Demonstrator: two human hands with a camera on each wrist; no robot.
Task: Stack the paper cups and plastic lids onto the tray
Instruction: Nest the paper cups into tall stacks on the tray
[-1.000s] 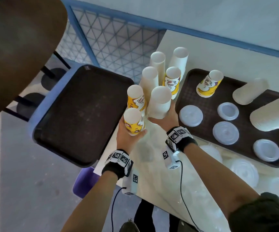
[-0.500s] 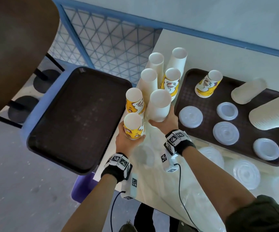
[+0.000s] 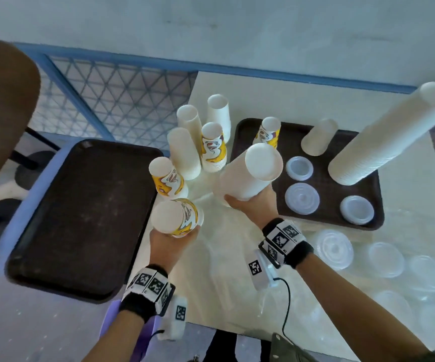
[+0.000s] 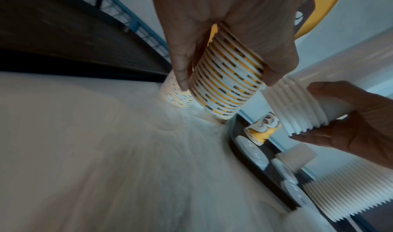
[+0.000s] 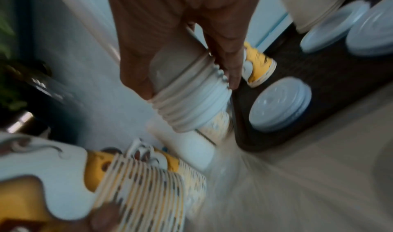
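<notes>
From the head view, the left hand (image 3: pixel 168 242) grasps a yellow printed cup stack (image 3: pixel 177 218) above the counter (image 3: pixel 227 283) beside the empty left tray (image 3: pixel 80 218), while the right hand (image 3: pixel 253 205) grasps a plain white cup stack (image 3: pixel 250 173) at the near left corner of the right tray (image 3: pixel 326 178), which carries plastic lids (image 3: pixel 302 198). From the left wrist, fingers (image 4: pixel 180 74) curl round the yellow stack's ribbed rims, clear of the counter. From the right wrist, blurred, fingers (image 5: pixel 230 71) curl round the white stack's rims.
</notes>
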